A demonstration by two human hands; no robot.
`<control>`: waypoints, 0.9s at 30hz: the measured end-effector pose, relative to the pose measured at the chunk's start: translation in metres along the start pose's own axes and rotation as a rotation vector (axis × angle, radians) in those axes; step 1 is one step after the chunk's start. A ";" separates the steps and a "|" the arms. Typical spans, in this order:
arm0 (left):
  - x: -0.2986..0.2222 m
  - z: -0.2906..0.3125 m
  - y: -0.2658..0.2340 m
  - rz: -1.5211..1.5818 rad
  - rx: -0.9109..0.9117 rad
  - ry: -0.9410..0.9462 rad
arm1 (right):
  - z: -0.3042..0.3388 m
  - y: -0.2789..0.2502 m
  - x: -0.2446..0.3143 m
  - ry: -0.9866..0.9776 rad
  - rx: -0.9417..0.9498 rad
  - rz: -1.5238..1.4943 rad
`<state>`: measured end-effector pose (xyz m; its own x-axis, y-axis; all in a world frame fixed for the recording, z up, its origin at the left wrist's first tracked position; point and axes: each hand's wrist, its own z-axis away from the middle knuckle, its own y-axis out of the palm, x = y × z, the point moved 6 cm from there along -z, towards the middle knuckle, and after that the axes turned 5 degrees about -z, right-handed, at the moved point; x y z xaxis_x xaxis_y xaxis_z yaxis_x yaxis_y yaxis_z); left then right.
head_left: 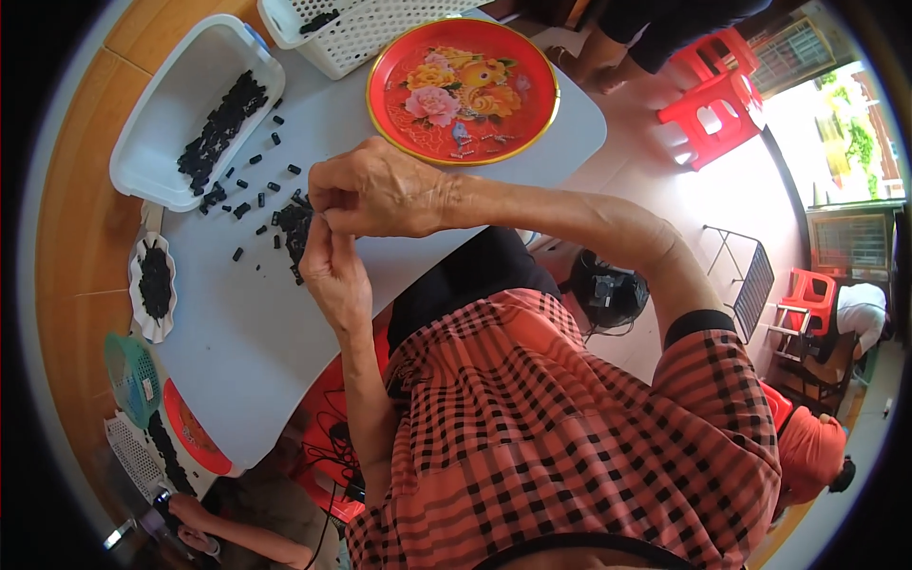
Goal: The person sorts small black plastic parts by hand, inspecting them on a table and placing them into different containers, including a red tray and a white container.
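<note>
My right hand (380, 190) and my left hand (338, 283) meet over the left part of the pale grey-blue table (218, 313). Both have thumb and fingers pinched together at one spot. Whatever sits between the fingertips is too small and covered to name. Just beneath and beside the hands lies a heap of small black cylindrical parts (294, 233), partly hidden by my fingers. More loose black pieces (242, 209) are scattered left of it. The red round tray (380, 114), printed with flowers, stands beyond my right hand, with a few small metallic bits in it.
A white basin (142, 142) of black parts stands at far left, beside a white perforated basket (351, 47). A scalloped white dish (136, 304) holds black pieces. Another person's hand (190, 513) shows at lower left. Red stools (712, 114) and a person's legs (608, 47) are at upper right.
</note>
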<state>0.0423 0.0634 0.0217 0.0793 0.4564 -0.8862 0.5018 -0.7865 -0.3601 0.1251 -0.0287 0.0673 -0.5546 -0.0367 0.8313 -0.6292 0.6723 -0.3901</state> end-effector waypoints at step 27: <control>0.003 0.000 0.021 0.584 0.165 -0.319 | -0.042 -0.085 -0.092 -0.074 0.114 0.855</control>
<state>0.0528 0.0478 0.0111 0.0264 -0.1871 -0.9820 0.3145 -0.9309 0.1858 0.2529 -0.0513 0.0405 -0.8942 0.3966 0.2079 -0.0286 0.4128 -0.9104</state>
